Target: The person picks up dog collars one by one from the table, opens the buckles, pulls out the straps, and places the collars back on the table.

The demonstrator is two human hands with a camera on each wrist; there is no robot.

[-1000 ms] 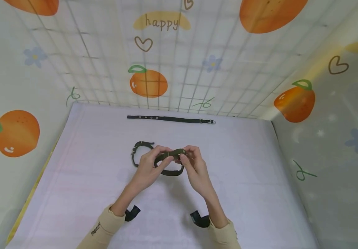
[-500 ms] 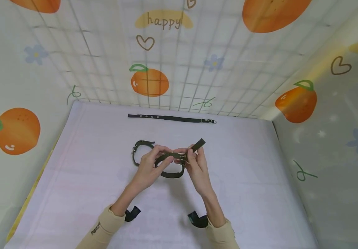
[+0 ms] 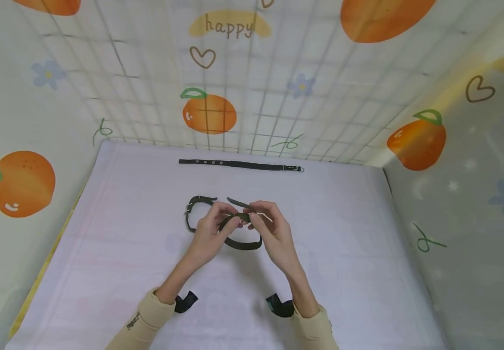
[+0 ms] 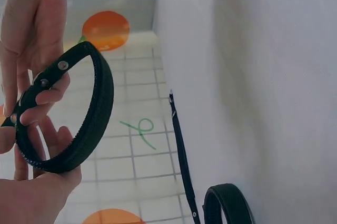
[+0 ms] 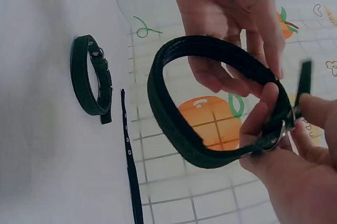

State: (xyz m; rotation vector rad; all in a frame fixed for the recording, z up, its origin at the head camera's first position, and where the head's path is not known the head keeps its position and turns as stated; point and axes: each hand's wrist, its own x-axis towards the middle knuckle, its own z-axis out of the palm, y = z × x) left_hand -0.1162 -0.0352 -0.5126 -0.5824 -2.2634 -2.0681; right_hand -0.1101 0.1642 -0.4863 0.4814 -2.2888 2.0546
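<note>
A dark green pet collar (image 3: 244,245) is held up in a loop between both hands. My left hand (image 3: 208,232) pinches one side of its strap. My right hand (image 3: 277,237) pinches the buckle side. In the right wrist view, the collar's metal buckle and ring (image 5: 282,132) sit beside the right fingers (image 5: 258,116), and the strap's free end (image 5: 305,79) sticks up past them. Metal-rimmed holes show along the collar (image 4: 102,98) in the left wrist view. Fingers partly hide how the strap passes through the buckle.
Just behind the left hand, a second collar (image 3: 187,221) lies buckled in a loop on the white table (image 3: 138,272). A third collar (image 3: 256,166) lies straight near the back edge. Curtains printed with oranges (image 3: 210,114) hang around the table.
The strap's free end, which pointed up to the right half a second ago, now points left behind the fingers. My right hand has shifted its grip at the buckle; the left has hardly moved.
</note>
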